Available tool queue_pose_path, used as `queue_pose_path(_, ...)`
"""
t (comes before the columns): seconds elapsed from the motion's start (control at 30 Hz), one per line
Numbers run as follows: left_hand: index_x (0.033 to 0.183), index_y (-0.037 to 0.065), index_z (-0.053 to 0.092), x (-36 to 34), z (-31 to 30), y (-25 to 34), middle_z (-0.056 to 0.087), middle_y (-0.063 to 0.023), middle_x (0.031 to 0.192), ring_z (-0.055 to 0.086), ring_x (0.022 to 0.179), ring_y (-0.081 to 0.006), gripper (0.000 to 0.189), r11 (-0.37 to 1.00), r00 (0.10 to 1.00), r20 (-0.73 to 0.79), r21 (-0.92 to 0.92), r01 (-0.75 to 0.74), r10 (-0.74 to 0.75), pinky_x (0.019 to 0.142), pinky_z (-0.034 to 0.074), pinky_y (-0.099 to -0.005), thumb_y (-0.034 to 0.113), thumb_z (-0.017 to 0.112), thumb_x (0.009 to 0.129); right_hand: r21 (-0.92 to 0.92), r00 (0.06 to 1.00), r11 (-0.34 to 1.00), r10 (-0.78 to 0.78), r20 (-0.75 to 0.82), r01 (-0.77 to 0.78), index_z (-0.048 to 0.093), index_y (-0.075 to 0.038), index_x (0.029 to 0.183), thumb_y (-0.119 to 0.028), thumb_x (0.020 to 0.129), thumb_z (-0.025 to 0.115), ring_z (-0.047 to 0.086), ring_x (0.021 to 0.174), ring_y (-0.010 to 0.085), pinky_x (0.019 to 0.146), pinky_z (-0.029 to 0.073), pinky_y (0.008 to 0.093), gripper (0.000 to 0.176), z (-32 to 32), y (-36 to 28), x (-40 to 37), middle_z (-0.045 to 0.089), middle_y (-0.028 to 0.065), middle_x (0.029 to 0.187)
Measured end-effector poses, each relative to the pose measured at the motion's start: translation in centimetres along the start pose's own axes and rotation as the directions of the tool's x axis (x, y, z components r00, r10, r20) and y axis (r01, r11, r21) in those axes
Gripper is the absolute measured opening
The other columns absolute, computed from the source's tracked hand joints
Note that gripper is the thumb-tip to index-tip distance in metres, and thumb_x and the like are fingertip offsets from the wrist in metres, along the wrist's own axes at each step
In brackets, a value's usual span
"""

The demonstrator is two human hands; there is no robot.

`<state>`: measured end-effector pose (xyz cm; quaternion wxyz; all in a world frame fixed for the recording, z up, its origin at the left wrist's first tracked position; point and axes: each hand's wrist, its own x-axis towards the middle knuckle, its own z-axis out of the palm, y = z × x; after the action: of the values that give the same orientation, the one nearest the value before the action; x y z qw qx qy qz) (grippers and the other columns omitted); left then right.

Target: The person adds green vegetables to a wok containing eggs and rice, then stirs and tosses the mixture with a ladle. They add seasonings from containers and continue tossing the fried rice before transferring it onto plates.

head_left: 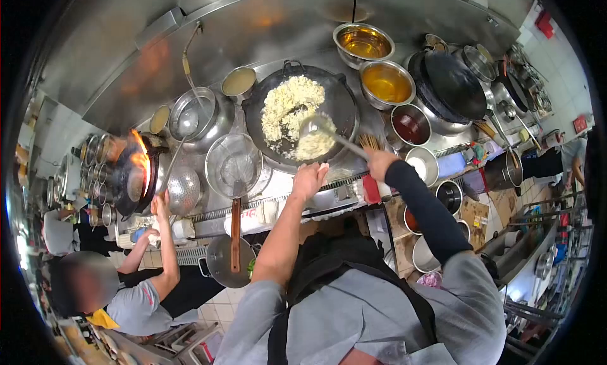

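Observation:
My right hand [380,166] is wrapped around the handle of a ladle [318,126]. The ladle's bowl is inside a large black wok [344,106], down among pale yellow-white grains that look like egg fried rice [291,103]. At the wok's near edge is my left hand [310,180], its fingers curled together. What they grip is hidden; something pale shows at the fingertips. A bamboo brush [369,142] stands just beyond my right hand. Left of the wok, a wire strainer [234,166] with a wooden handle lies across the counter edge.
Bowls of yellow liquid [387,84] and a pot of dark red sauce [411,125] stand to the right. Another black wok [454,87] is beyond them. On the left, a co-worker [142,298] handles a flaming wok [129,182]. A perforated ladle [183,189] lies between us.

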<state>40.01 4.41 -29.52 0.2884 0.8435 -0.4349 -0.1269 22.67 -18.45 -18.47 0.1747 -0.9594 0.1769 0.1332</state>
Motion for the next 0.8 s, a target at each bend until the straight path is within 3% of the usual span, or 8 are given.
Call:
queue_pose_path(0.17,0.09,0.003,0.066,-0.2,-0.1,0.2,0.073,-0.0226,0.093,0.062,0.094,-0.0465,0.049,0.999,1.0,0.025,0.038,0.007,-0.008,0.088,0.05,-0.054,0.049,0.056,0.107,0.158,0.992,0.982,0.114,-0.06,-0.103,0.041,-0.002,0.154,-0.02,0.097,0.057,0.073,0.097,0.0458,0.081,0.058,0.0542,0.062,8.4,-4.5,8.3,0.075,0.0284,0.098)
queue_pose_path(0.33,0.09,0.004,0.066,-0.4,0.2,-0.1,0.073,-0.0236,0.095,0.063,0.097,-0.0472,0.051,0.999,0.999,0.036,0.022,0.023,-0.023,0.089,0.05,-0.0553,0.05,0.055,0.108,0.2,0.995,0.98,0.003,0.104,-0.023,0.034,-0.002,0.161,-0.017,0.098,0.054,0.073,0.094,0.0459,0.086,0.057,0.0545,0.068,2.5,-3.3,-3.3,0.073,0.0309,0.101)
queue_pose_path(0.4,0.092,0.003,0.066,-0.3,0.1,0.2,0.073,-0.024,0.097,0.063,0.1,-0.0474,0.052,0.999,0.999,0.029,0.022,0.04,-0.041,0.09,0.05,-0.0555,0.051,0.054,0.107,0.064,0.993,0.997,-0.044,-0.111,0.052,0.04,-0.003,0.158,-0.017,0.098,0.055,0.074,0.09,0.0443,0.083,0.058,0.0543,0.063,6.2,2.3,0.4,0.075,0.0271,0.097)
queue_pose_path(0.5,0.097,0.004,0.069,-0.1,-0.7,1.0,0.075,-0.0225,0.103,0.064,0.105,-0.0452,0.047,0.996,0.992,0.107,0.067,0.062,-0.069,0.095,0.051,-0.0543,0.047,0.054,0.107,0.131,0.979,0.98,0.164,-0.12,-0.148,0.045,-0.004,0.154,-0.018,0.098,0.057,0.074,0.087,0.0453,0.08,0.058,0.0558,0.059,4.5,-1.8,6.0,0.075,0.0257,0.092)
queue_pose_path(0.57,0.098,0.003,0.069,0.0,-0.1,0.3,0.075,-0.0236,0.102,0.064,0.102,-0.0465,0.049,0.996,0.993,0.106,0.076,0.047,-0.055,0.094,0.051,-0.0546,0.049,0.053,0.107,0.217,0.992,0.974,0.086,-0.096,-0.064,0.039,-0.003,0.159,-0.02,0.099,0.057,0.073,0.096,0.0481,0.087,0.057,0.056,0.065,9.9,-3.0,9.3,0.075,0.0286,0.099)
queue_pose_path(0.63,0.098,0.003,0.067,0.3,0.6,-0.6,0.074,-0.025,0.099,0.064,0.101,-0.0481,0.052,0.994,0.995,0.096,0.105,0.029,-0.039,0.092,0.051,-0.0558,0.052,0.054,0.107,0.357,0.997,0.931,0.069,0.037,-0.078,0.035,-0.003,0.162,-0.022,0.101,0.056,0.068,0.114,0.046,0.097,0.054,0.053,0.067,8.0,-5.8,5.2,0.071,0.0323,0.119)
queue_pose_path(0.7,0.096,0.003,0.07,-0.6,0.3,1.3,0.075,-0.0244,0.101,0.065,0.101,-0.046,0.049,0.992,0.995,0.039,0.09,0.084,-0.088,0.092,0.052,-0.0559,0.047,0.053,0.107,0.402,0.928,0.858,-0.199,-0.314,0.32,0.049,0.0,0.153,-0.023,0.101,0.059,0.066,0.119,0.0466,0.103,0.052,0.0479,0.058,10.1,-2.9,2.3,0.068,0.0322,0.128)
queue_pose_path(0.8,0.09,0.003,0.068,-2.8,-2.7,5.3,0.073,-0.0222,0.088,0.066,0.088,-0.0462,0.042,0.989,0.989,-0.034,0.031,0.143,-0.142,0.086,0.053,-0.056,0.042,0.059,0.105,0.475,0.966,0.841,-0.234,-0.112,0.258,0.049,-0.001,0.153,-0.022,0.106,0.058,0.074,0.089,0.037,0.081,0.06,0.0441,0.052,0.0,-4.5,-9.4,0.073,0.0265,0.109)
